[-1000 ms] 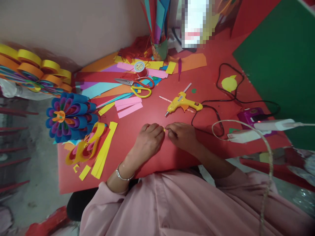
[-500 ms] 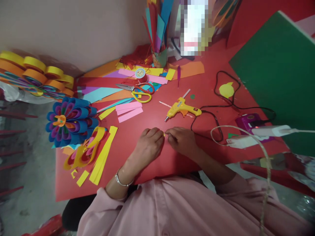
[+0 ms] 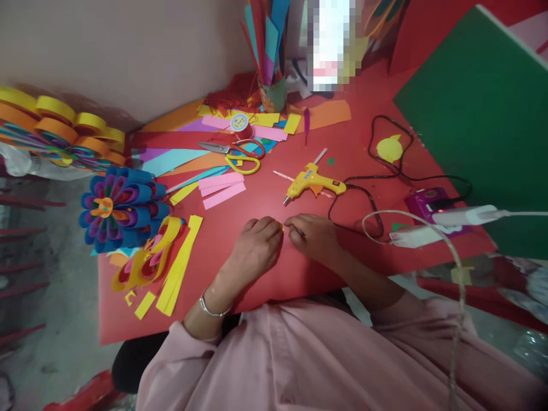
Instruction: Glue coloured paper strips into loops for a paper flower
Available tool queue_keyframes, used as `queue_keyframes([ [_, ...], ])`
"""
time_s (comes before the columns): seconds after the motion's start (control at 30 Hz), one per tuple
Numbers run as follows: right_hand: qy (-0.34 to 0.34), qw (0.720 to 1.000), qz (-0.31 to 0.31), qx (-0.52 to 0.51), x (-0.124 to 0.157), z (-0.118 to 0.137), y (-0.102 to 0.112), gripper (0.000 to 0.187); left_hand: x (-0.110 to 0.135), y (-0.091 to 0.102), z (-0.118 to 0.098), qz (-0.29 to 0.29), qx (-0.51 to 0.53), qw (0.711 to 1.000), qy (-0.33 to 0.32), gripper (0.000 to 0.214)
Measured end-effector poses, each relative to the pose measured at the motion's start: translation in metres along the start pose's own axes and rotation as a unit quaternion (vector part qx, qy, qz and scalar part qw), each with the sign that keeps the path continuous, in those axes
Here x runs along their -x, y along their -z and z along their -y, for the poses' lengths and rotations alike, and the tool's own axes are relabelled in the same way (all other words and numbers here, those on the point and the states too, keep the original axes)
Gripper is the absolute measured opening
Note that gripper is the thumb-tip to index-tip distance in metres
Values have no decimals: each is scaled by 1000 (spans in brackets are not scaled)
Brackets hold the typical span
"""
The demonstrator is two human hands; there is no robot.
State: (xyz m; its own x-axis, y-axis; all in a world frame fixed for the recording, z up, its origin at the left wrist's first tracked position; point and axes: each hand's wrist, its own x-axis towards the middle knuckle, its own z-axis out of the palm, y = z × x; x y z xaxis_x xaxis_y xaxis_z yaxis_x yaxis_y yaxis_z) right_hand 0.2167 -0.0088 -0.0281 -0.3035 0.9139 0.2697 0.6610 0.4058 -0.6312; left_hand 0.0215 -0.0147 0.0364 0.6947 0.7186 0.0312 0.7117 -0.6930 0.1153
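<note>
My left hand and my right hand are close together over the red table, fingers curled and fingertips nearly meeting. A tiny yellow piece, perhaps paper, shows between them; most of it is hidden by the fingers. Both hands are closed in a pinch at it. Just beyond them lies a yellow glue gun, its nozzle pointing toward my hands. Pink paper strips and long yellow strips rest to the left.
Open scissors and a red thread spool lie among coloured strips. A blue and purple paper flower and yellow paper loops sit at left. On the right are a black cord, a purple power socket and a green board.
The view has shifted slightly. My hands stay pinched together around the small yellow piece, with only a slight movement of the right fingers. Nothing is let go.
</note>
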Motion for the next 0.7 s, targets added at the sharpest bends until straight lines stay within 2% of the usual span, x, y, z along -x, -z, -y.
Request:
queue_keyframes([
  [0.33,18,999,-34,-12,0,-2,-3,21,-3,4,-3,-8,-14,1000,0,13],
  [0.7,-6,1000,-10,-5,0,-1,-2,23,-2,-2,-4,-17,-19,1000,5,14],
])
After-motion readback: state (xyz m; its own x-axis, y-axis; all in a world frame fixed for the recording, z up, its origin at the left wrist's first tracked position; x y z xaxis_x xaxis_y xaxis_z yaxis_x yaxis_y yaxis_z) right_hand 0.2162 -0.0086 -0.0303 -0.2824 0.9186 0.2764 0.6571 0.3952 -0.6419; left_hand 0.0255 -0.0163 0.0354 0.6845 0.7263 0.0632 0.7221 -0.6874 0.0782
